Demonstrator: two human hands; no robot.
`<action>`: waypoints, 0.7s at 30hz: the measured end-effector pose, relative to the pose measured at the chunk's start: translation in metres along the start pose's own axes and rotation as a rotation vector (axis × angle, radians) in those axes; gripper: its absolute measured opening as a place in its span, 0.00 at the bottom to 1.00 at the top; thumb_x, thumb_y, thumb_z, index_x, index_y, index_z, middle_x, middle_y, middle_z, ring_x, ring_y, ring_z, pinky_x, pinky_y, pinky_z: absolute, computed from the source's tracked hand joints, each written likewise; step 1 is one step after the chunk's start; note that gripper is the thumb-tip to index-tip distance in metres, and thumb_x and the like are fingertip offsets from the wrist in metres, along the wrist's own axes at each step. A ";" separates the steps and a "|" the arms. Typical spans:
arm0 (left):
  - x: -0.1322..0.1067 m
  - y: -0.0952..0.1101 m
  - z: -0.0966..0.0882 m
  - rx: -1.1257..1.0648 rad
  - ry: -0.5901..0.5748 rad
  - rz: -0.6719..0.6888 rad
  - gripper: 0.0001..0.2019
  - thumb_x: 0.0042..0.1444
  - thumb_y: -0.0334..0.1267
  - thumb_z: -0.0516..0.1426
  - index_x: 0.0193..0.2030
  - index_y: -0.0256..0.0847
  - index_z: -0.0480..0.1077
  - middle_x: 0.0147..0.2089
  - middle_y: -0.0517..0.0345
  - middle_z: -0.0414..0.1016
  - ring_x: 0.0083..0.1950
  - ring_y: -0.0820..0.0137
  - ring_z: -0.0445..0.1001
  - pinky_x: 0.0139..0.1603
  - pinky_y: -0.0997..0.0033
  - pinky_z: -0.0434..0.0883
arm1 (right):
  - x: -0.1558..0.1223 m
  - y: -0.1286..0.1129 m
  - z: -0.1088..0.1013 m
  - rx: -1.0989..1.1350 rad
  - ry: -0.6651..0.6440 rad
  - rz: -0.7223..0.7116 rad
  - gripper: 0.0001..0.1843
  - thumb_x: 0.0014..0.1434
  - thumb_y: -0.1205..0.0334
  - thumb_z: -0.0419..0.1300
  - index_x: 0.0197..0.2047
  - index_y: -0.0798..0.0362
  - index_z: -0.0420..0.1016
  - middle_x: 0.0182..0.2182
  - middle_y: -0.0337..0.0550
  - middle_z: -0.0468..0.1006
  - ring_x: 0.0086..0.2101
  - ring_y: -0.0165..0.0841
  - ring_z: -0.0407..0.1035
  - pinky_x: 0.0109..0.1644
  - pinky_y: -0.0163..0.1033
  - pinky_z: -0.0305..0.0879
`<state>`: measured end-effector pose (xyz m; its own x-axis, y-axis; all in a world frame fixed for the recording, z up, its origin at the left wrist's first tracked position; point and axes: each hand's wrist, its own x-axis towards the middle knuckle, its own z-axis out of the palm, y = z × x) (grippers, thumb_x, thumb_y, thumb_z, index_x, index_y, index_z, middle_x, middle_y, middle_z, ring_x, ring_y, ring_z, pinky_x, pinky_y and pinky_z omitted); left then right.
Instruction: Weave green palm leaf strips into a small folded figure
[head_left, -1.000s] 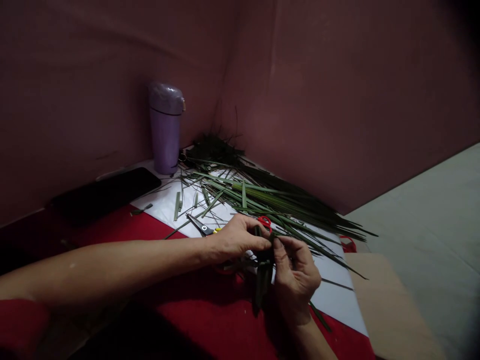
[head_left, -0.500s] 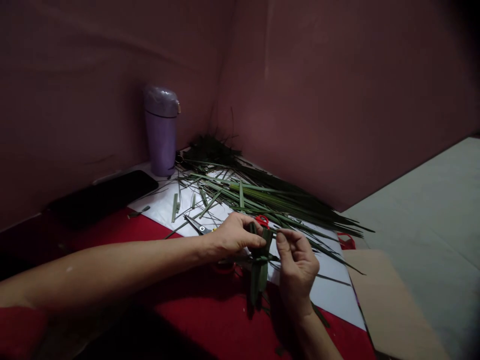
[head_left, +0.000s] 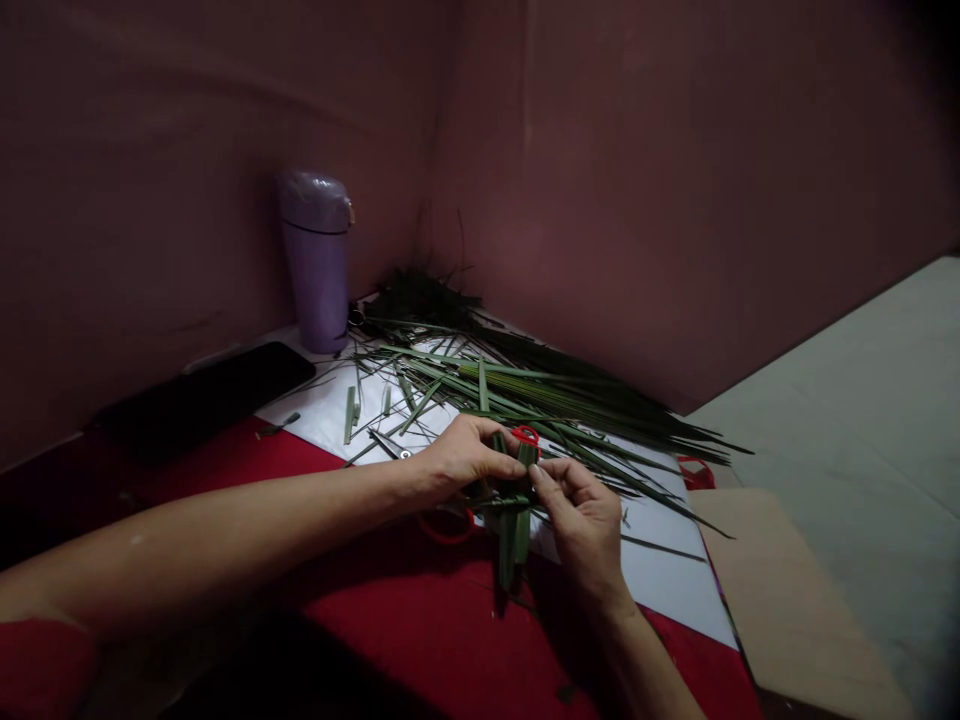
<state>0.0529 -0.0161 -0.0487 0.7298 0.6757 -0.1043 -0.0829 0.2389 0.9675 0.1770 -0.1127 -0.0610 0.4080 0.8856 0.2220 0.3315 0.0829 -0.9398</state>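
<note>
tumbler: lilac, thin dark band | wall behind tumbler: dusky pink | leaf strips right of tumbler: dark green, some yellow-green | folded leaf piece in front of tumbler: green | paper right of tumbler: white | tablecloth before tumbler: red

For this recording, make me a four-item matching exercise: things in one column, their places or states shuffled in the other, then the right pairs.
Column one
1. Purple tumbler
2. Folded leaf piece
3. Scissors
4. Long green leaf strips

Column two
A. Partly hidden behind the left hand, metal blades showing
B. Spread in a loose pile across the white sheet
C. Upright, near the wall
D. Between the left hand and the right hand, its lower end hanging down

Pairs: 1-C, 2-D, 3-A, 4-B
</note>
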 end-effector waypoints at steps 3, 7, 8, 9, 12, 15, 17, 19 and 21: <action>0.001 0.000 -0.001 0.017 -0.001 0.003 0.10 0.34 0.32 0.61 0.26 0.34 0.67 0.19 0.63 0.66 0.19 0.78 0.63 0.21 0.78 0.61 | 0.000 0.001 0.003 0.043 0.015 0.008 0.09 0.52 0.58 0.58 0.29 0.56 0.68 0.22 0.35 0.64 0.24 0.26 0.57 0.27 0.31 0.56; 0.001 -0.001 -0.002 0.031 0.005 0.018 0.09 0.34 0.32 0.62 0.25 0.33 0.67 0.20 0.63 0.66 0.20 0.78 0.63 0.22 0.78 0.61 | 0.002 -0.003 0.003 0.068 0.004 0.031 0.11 0.52 0.56 0.57 0.29 0.56 0.68 0.22 0.37 0.65 0.24 0.27 0.58 0.27 0.32 0.57; 0.001 -0.001 -0.002 0.031 0.009 0.011 0.09 0.33 0.32 0.62 0.25 0.34 0.67 0.19 0.63 0.66 0.20 0.78 0.64 0.22 0.77 0.62 | 0.003 -0.005 0.001 0.053 -0.009 0.025 0.12 0.53 0.55 0.57 0.30 0.56 0.67 0.22 0.36 0.65 0.23 0.26 0.58 0.27 0.32 0.57; 0.001 0.000 -0.002 0.032 0.015 0.000 0.09 0.33 0.33 0.62 0.25 0.34 0.67 0.19 0.63 0.66 0.20 0.78 0.64 0.22 0.77 0.61 | 0.003 -0.007 0.000 0.019 -0.018 0.010 0.12 0.54 0.54 0.55 0.32 0.56 0.67 0.21 0.35 0.64 0.23 0.26 0.57 0.26 0.32 0.56; 0.002 0.001 -0.003 0.039 0.034 -0.035 0.09 0.33 0.33 0.62 0.24 0.35 0.67 0.18 0.63 0.67 0.19 0.77 0.64 0.21 0.77 0.61 | 0.002 -0.014 -0.005 -0.163 -0.013 -0.063 0.12 0.58 0.54 0.50 0.34 0.54 0.65 0.21 0.34 0.62 0.23 0.27 0.56 0.26 0.31 0.54; 0.003 0.002 -0.005 0.040 0.054 -0.030 0.08 0.33 0.31 0.61 0.24 0.34 0.67 0.18 0.62 0.67 0.19 0.77 0.65 0.21 0.77 0.61 | -0.001 -0.017 -0.006 -0.378 -0.031 -0.135 0.09 0.59 0.57 0.49 0.31 0.52 0.63 0.22 0.34 0.64 0.23 0.27 0.57 0.27 0.32 0.54; 0.004 0.002 -0.006 0.029 0.064 -0.024 0.08 0.33 0.31 0.61 0.24 0.34 0.67 0.18 0.62 0.67 0.19 0.77 0.65 0.21 0.77 0.61 | -0.002 -0.016 -0.006 -0.483 -0.039 -0.200 0.06 0.58 0.60 0.51 0.31 0.52 0.64 0.23 0.34 0.66 0.23 0.27 0.59 0.28 0.32 0.54; 0.004 0.001 -0.006 0.014 0.065 -0.027 0.08 0.33 0.30 0.61 0.24 0.34 0.67 0.18 0.62 0.67 0.19 0.77 0.64 0.21 0.77 0.61 | -0.003 -0.015 -0.005 -0.550 -0.016 -0.288 0.05 0.56 0.61 0.52 0.32 0.52 0.67 0.23 0.36 0.69 0.24 0.27 0.61 0.29 0.32 0.56; 0.004 0.001 -0.006 0.007 0.062 -0.029 0.08 0.33 0.30 0.61 0.24 0.34 0.67 0.18 0.62 0.67 0.19 0.77 0.64 0.21 0.77 0.61 | -0.003 -0.013 -0.005 -0.590 0.007 -0.376 0.05 0.55 0.62 0.54 0.32 0.52 0.70 0.24 0.37 0.71 0.24 0.27 0.63 0.30 0.32 0.57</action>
<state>0.0519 -0.0086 -0.0499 0.6883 0.7105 -0.1463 -0.0573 0.2544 0.9654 0.1753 -0.1187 -0.0482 0.1793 0.8424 0.5081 0.8573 0.1196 -0.5008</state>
